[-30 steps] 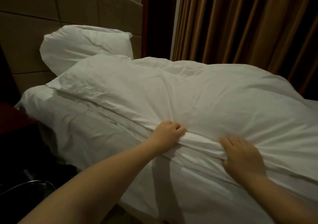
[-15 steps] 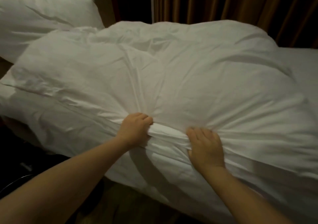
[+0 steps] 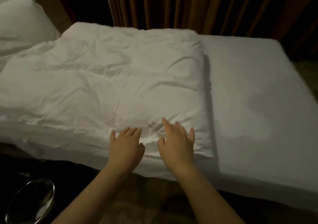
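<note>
**Both hands spread at the duvet's near edge**

Head view: my left hand (image 3: 126,148) lies on the near edge of the white duvet (image 3: 111,86), fingers spread, gripping nothing. My right hand (image 3: 177,142) is just beside it, fingers straight and apart, blurred; I cannot tell if it touches. The duvet covers the left part of the sheet (image 3: 258,103). A pillow (image 3: 20,22) lies far left.

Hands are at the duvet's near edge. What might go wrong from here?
1. The duvet overhangs the bed's near side, and the left hand and right hand are open, gripping nothing: it might slide toward the floor.
2. Its top is creased; flat-handed pushing may bunch the folds rather than spread it over the bare mattress.
</note>
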{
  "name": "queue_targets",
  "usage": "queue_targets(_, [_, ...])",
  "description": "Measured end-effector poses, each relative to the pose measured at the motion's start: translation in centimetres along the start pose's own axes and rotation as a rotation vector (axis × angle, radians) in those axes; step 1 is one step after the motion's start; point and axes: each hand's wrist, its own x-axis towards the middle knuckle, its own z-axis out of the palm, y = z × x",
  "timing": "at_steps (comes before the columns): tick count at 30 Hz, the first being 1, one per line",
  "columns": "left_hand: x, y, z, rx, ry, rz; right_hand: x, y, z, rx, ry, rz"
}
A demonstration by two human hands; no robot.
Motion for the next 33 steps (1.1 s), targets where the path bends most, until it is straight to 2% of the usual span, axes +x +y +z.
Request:
queue_targets(3, [-1.9,6.1,-7.0,-0.063,0.029,0.041,-4.0,0.8,-7.7,0.068,-0.013,0.035])
queue_targets(7, [-2.7,17.4,-12.7,-0.094,0.137,0.193,-7.6,6.1,-16.4,0.040,0.096,-0.006])
queue_targets(10, [-4.1,27.0,-15.0,-0.133,0.226,0.319,-9.7,13.5,-22.7,0.021,0.177,-0.028])
queue_targets(12, [-5.7,34.5,-15.3,-0.162,0.274,0.350,-12.2,21.1,-27.7,0.006,0.212,-0.048])
queue_targets(13, [-6.3,35.5,-15.0,-0.187,0.261,0.331,-13.0,22.8,-29.0,-0.002,0.226,-0.051])
queue_targets(16, [-8.4,42.9,-14.3,-0.280,0.269,0.342,-15.9,30.6,-35.5,0.007,0.189,0.023])
queue_targets(18, [-9.1,48.0,-14.5,-0.174,0.255,0.379,-16.9,35.6,-39.4,-0.010,0.167,0.043])
queue_targets(24, [-5.3,61.6,-14.6,-0.131,0.258,0.351,-13.7,48.3,-45.6,-0.148,0.144,-0.009])
queue_targets(29, [0.5,74.3,-12.3,-0.257,0.279,0.290,-8.4,59.7,-51.3,-0.304,0.121,-0.052])
queue_targets(33, [4.5,84.1,-13.8,-0.286,0.278,0.320,-4.5,67.1,-56.9,-0.321,0.085,-0.024])
